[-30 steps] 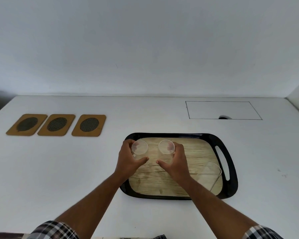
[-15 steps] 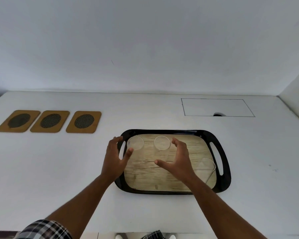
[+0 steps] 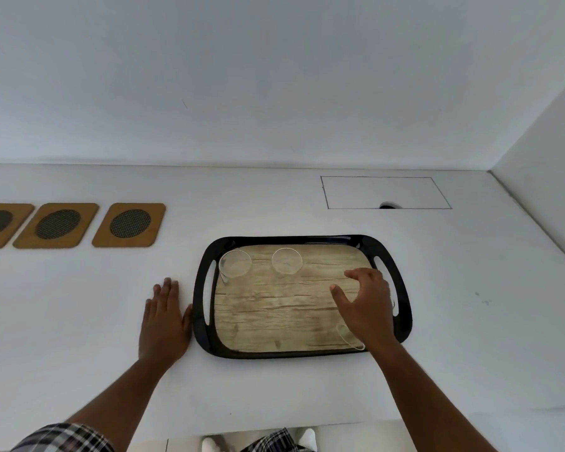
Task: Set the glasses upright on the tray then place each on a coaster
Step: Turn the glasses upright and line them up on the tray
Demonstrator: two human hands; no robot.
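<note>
So the tray [image 3: 302,350] carries two upright glasses [image 3: 235,263] at its 11 and 12 o'clock, the three coasters [image 3: 129,224] sit bare, the left hand [image 3: 165,324] lies flat on the worktop [image 3: 470,337], and the right hand [image 3: 367,305], fingers spread, hovers over the lying third glass [image 3: 349,337] at 4 o'clock.

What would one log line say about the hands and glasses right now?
stage: righting glasses | upright glasses: two, far-left glass, middle glass | third glass: lying down | right hand: open above it | left hand: flat beside tray | coasters: bare

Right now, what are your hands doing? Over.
Left hand flat on table, empty. Right hand open over third glass, still lying down. Two glasses upright. Coasters bare.
</note>
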